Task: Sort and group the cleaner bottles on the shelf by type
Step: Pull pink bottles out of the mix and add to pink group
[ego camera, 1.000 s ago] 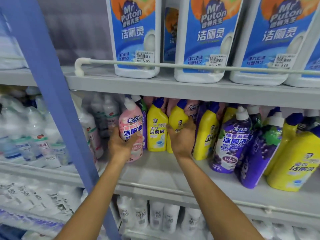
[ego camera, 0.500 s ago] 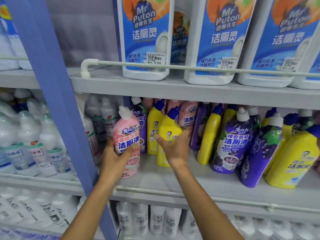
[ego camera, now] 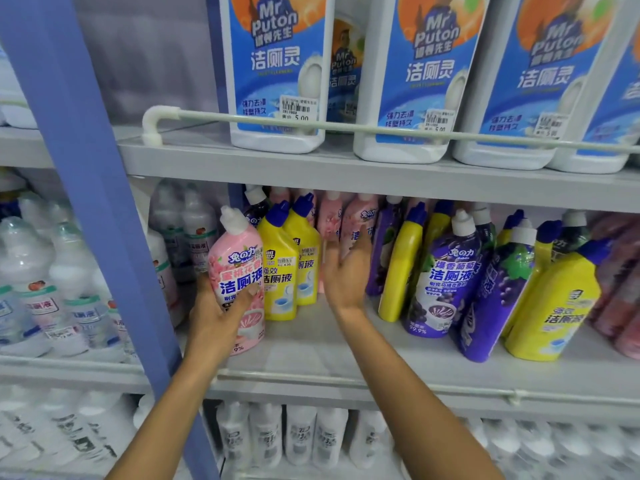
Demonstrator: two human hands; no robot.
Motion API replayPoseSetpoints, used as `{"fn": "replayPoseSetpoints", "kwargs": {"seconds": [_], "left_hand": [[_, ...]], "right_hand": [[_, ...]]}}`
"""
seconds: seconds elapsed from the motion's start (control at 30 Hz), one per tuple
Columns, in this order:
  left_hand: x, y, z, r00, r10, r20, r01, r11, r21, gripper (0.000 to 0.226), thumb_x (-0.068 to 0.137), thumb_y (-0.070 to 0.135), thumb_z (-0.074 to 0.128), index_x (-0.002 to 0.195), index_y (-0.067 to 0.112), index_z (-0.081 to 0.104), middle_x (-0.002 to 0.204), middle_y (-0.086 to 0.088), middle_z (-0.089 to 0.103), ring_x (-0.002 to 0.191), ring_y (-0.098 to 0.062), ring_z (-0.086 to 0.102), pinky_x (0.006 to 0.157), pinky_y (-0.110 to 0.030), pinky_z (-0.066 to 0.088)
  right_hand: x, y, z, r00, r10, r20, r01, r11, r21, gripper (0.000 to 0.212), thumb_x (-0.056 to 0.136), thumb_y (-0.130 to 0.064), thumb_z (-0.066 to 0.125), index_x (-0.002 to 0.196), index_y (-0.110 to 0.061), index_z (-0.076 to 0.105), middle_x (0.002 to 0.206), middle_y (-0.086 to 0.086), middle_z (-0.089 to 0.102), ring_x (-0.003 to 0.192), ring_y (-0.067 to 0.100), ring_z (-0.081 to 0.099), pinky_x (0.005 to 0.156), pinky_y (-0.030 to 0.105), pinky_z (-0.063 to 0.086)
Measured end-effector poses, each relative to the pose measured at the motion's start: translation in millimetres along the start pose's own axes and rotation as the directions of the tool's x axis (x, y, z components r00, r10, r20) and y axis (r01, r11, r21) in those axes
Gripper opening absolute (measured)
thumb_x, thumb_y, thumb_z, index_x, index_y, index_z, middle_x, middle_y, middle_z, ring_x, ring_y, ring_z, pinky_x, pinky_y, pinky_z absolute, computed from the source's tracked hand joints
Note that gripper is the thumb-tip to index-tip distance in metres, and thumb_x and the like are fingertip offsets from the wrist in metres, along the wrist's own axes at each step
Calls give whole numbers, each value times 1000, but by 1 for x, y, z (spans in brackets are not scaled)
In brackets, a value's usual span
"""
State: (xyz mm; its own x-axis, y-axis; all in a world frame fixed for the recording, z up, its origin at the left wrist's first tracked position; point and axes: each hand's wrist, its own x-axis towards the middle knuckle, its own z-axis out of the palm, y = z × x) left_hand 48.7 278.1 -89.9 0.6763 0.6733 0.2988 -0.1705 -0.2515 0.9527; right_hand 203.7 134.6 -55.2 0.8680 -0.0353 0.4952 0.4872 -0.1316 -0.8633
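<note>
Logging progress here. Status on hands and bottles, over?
Left hand grips pink bottle at shelf front. Right hand open, empty, beside two yellow bottles. Purple bottles and more yellow mixed further right.

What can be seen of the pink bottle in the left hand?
The pink plastic cleaner bottle has a white angled cap and a flowered label with blue and white characters. It is held nearly upright at the left end of the grey metal shelf; whether its base rests there is unclear. The left hand grips its lower half, thumb across the front. A yellow plastic bottle with blue cap stands close on its right.
</note>
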Motion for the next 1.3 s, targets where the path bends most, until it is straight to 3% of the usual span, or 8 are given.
{"fn": "replayPoseSetpoints", "kwargs": {"seconds": [0.17, 0.33, 0.53, 0.63, 0.8, 0.93, 1.1, 1.3], "left_hand": [[-2, -1, 0, 1000, 9, -6, -9, 1000, 1, 60, 73, 58, 80, 124, 36, 58, 115, 6, 76, 107, -19, 73, 94, -58, 58], [-2, 1, 2, 999, 2, 33, -1, 1000, -22, 52, 69, 58, 78, 115, 43, 61, 111, 12, 77, 101, -11, 75, 92, -51, 60], [-3, 3, 1, 1000, 12, 29, -11, 999, -35, 61, 70, 59, 78, 122, 34, 60, 111, 11, 77, 100, -11, 75, 90, -48, 61], [-4, 4, 1, 1000, 11, 29, -10, 1000, -28, 57, 73, 57, 82, 121, 37, 60, 111, 12, 77, 100, -10, 75, 87, -43, 61], [-6, 5, 3, 1000, 3, 0, -3, 1000, -25, 46, 79, 39, 86, 118, 36, 60, 106, 18, 77, 96, -4, 75, 82, -36, 63], [-17, 6, 14, 999, 14, -32, -14, 1000, -9, 43, 84, 30, 84, 118, 31, 59, 108, 16, 76, 99, -5, 73, 86, -37, 59], [-29, 9, 35, 1000, 2, 14, -2, 1000, -1, 48, 80, 12, 88, 120, 23, 62, 109, 5, 77, 99, -12, 74, 88, -44, 60], [-52, 28, 78, 998, -28, 50, 34, 992, -120, 57, 70, 26, 92, 120, 21, 64, 108, -1, 78, 99, -23, 76, 86, -60, 60]], "right_hand": [[75, 4, -5, 997, 57, -50, -65, 985, -161, 58, 87, -44, 49, 134, -11, 51, 120, 12, 67, 107, 31, 67, 86, 33, 53], [81, 25, 16, 998, 41, -52, -51, 975, -215, 77, 93, -33, 67, 154, -2, 30, 148, 18, 48, 135, 33, 51, 113, 40, 43], [82, 38, 16, 976, 203, -78, -215, 959, -185, 72, 94, -45, 64, 152, -13, 35, 149, 14, 54, 134, 34, 54, 113, 42, 45], [61, 40, 8, 978, 195, -76, -207, 957, -204, 55, 94, -49, 63, 132, -12, 48, 127, 17, 66, 115, 37, 65, 98, 35, 51], [19, 26, -26, 999, 18, -45, -27, 979, -201, 34, 92, -23, 75, 111, 0, 58, 107, 20, 70, 93, 37, 68, 73, 26, 42], [-20, 16, -49, 998, 57, 28, -55, 997, -59, 37, 84, -29, 82, 110, -25, 58, 104, -1, 69, 87, 15, 66, 71, 22, 49], [-13, 24, -58, 935, 228, 273, -269, 955, 126, 58, 78, -22, 88, 128, -22, 57, 110, 0, 73, 99, 17, 72, 90, 38, 60], [-28, 0, -86, 970, 220, 105, -234, 960, 154, 46, 69, -23, 79, 113, -22, 63, 96, -2, 75, 84, 13, 71, 78, 35, 61]]}}
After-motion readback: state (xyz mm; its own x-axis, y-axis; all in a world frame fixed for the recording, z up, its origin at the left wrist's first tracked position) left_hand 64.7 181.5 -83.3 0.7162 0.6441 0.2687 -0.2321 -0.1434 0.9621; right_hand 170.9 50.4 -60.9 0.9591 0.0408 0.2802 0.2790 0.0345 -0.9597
